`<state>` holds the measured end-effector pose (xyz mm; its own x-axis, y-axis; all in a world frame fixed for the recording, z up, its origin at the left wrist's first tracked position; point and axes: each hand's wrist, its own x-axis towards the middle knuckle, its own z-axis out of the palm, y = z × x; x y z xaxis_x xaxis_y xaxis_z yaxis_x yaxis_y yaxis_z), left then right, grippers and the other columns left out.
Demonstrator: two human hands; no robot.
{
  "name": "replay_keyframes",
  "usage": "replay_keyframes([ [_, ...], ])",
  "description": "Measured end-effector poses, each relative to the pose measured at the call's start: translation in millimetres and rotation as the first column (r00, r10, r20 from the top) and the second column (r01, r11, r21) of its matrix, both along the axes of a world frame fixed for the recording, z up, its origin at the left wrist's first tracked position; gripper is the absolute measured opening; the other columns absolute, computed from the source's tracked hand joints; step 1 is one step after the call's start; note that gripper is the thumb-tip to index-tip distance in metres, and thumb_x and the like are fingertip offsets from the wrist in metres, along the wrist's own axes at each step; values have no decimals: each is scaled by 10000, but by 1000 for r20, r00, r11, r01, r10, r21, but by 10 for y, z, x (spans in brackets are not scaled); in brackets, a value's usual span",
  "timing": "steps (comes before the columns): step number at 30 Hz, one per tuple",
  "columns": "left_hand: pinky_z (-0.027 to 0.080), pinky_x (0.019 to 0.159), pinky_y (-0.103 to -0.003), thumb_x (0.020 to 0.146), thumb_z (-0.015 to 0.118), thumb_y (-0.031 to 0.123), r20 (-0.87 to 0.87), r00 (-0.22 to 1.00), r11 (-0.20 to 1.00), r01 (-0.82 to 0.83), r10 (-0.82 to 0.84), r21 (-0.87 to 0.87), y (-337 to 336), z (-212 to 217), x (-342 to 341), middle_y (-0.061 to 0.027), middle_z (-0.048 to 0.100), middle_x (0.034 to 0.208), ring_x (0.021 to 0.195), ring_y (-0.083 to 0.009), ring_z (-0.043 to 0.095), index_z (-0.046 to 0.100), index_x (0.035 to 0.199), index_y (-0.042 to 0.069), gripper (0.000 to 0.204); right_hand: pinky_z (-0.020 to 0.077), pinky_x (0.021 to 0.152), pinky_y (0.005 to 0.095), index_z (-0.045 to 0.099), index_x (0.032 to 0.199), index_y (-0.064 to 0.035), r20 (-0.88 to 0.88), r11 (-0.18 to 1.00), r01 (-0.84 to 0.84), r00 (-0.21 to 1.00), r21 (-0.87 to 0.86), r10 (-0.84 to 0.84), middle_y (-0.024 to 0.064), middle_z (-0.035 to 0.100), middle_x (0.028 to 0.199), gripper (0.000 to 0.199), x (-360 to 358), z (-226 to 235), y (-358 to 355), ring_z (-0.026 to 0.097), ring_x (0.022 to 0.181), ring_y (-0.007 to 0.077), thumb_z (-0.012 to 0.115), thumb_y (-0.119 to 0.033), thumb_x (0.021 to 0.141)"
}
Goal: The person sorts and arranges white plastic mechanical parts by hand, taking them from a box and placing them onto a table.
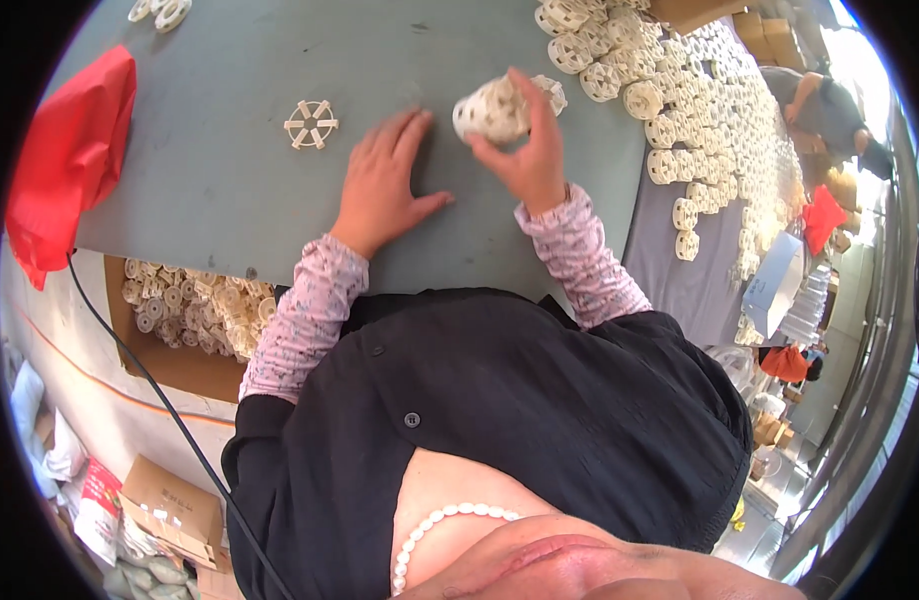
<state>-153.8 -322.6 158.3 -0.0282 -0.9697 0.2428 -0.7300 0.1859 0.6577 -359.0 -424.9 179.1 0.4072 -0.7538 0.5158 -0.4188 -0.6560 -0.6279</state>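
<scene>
My right hand (pixel 533 150) grips a stack of cream plastic wheel-shaped rings (pixel 492 108), held on its side just above the grey table (pixel 230 190). My left hand (pixel 385 185) lies flat on the table, palm down, fingers spread, holding nothing, just left of the held stack. A single cream spoked ring (pixel 311 124) lies flat on the table to the left of my left hand. Both forearms wear pink patterned sleeves.
A big heap of cream rings (pixel 680 100) covers the table's right side. A cardboard box of rings (pixel 195 310) sits below the table's near edge at left. A red bag (pixel 70 150) lies at the left edge. Another person (pixel 830 110) works far right.
</scene>
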Motion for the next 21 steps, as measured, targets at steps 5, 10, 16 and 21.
replay_keyframes([
  [5, 421, 1136, -489, 577, 964, 330, -268, 950, 983, 128, -159, -129, -224, 115, -264, -156, 433, 1540, 1367, -398, 472, 421, 1541, 127, 1125, 449, 1087, 479, 520, 1468, -82, -176, 964, -258, 948, 66, 266, 134, 577, 1437, 806, -239, 144, 242, 564, 1308, 354, 857, -149, 739],
  [10, 479, 1081, -493, 600, 963, 284, -337, 917, 975, 177, -213, -136, -306, 131, -429, -161, 424, 1526, 1342, -394, 506, 439, 1544, 246, 1081, 446, 1087, 466, 665, 1316, -79, -180, 988, -59, 983, -143, 32, 138, 664, 1314, 509, -905, 256, -499, 582, 1280, 334, 759, -137, 820],
  [16, 517, 1036, -454, 638, 942, 199, -75, 979, 970, 177, -191, -165, -511, 70, -606, -129, 520, 1449, 1266, -344, 568, 552, 1451, 196, 901, 464, 1069, 425, 700, 1246, -59, -297, 985, -169, 943, -35, 152, 139, 692, 1255, 394, -909, -17, -748, 626, 1191, 325, 727, -131, 860],
  [21, 549, 948, -424, 688, 884, 134, -316, 931, 979, 141, -182, -149, -435, 61, -542, -104, 613, 1223, 1117, -311, 621, 632, 1321, 159, 682, 467, 1065, 429, 652, 1330, -77, -223, 998, 60, 973, -22, -63, 132, 690, 1270, 564, -862, -85, -756, 619, 1199, 333, 820, -263, 825],
])
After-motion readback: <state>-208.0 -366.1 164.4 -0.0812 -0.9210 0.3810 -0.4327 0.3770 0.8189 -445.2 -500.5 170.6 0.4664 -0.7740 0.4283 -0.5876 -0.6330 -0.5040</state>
